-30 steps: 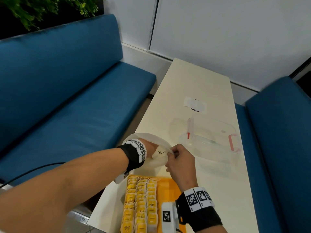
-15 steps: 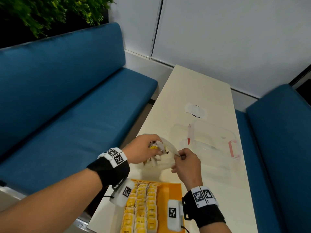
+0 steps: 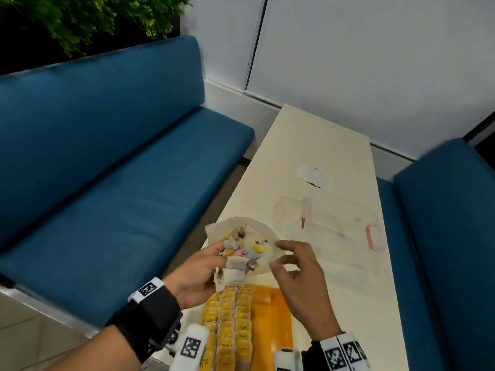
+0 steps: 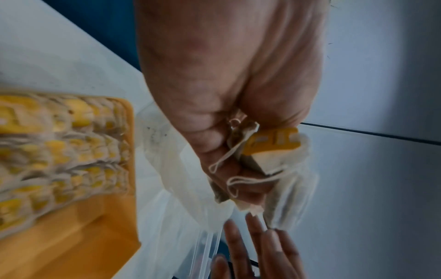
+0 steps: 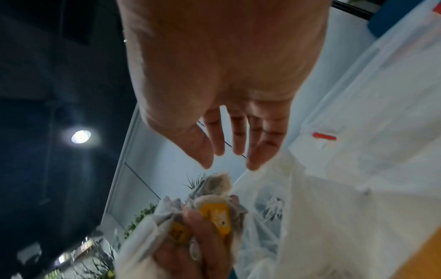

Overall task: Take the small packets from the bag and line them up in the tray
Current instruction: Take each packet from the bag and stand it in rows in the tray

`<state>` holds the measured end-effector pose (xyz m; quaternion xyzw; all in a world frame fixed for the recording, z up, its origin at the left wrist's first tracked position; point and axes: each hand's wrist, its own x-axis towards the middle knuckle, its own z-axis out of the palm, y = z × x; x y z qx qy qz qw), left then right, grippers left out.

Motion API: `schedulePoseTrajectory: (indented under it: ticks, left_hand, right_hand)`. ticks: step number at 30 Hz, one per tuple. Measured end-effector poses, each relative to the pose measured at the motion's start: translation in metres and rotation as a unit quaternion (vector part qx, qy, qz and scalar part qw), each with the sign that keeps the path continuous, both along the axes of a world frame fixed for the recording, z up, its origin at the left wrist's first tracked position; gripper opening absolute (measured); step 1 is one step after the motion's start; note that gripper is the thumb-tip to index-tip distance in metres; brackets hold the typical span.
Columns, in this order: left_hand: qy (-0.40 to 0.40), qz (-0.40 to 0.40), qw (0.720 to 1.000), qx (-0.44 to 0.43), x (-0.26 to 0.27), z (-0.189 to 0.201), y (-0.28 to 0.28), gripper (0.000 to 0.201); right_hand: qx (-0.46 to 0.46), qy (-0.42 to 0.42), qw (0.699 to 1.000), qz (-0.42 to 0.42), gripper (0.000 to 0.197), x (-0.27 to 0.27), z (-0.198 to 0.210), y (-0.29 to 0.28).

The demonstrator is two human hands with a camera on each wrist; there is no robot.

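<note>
Head view: my left grip (image 3: 199, 271) is curled round a bunch of small packets (image 3: 235, 263), held above the far end of the orange tray (image 3: 276, 314). Right grip (image 3: 297, 269) has fingers spread and relaxed, holding nothing, just beside the bunch. White bag (image 3: 263, 231) lies open on the counter (image 3: 348, 303) behind my hands. Tray holds three packet rows (image 3: 230, 325) along its left side.

A long cream table (image 3: 308, 162) runs toward a white panelled wall (image 3: 361, 62), flanked by a blue cushioned bench (image 3: 107, 170) on the left and another blue bench (image 3: 450, 236) on the right, with green foliage (image 3: 88, 17) above the left backrest.
</note>
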<state>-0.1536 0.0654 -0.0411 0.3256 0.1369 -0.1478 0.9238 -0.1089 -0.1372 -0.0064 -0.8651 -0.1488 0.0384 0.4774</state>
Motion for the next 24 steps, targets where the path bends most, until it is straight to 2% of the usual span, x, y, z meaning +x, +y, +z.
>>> schedulePoseTrajectory:
  ticks: [2,4,6,10,15,24]
  left_hand:
    - [0.005,-0.004,0.999,-0.033,-0.009,-0.005,-0.002,0.024]
    - [0.018,0.002,0.999,-0.031,-0.017,-0.01,-0.003,0.025]
    - [0.03,0.011,0.999,-0.023,-0.022,-0.017,-0.005,0.023]
    - [0.043,0.022,0.999,-0.006,-0.029,-0.022,-0.009,0.015]
    - [0.113,0.056,0.991,-0.031,-0.031,-0.032,-0.012,0.03]
    - [0.14,0.02,0.989,-0.046,-0.036,-0.025,-0.009,0.031]
  right_hand:
    - [0.039,0.101,0.994,0.009,0.026,-0.006,0.001,0.006]
    - [0.079,0.209,0.975,-0.015,0.025,-0.011,-0.004,0.015]
    - [0.094,0.256,0.961,-0.037,0.027,-0.015,-0.012,0.023]
    - [0.116,0.27,0.955,-0.046,0.02,-0.018,-0.024,0.034]
    - [0.114,0.268,0.956,-0.033,0.022,-0.019,-0.033,0.045]
    - [0.071,0.239,0.968,0.034,0.028,-0.022,-0.03,0.056]
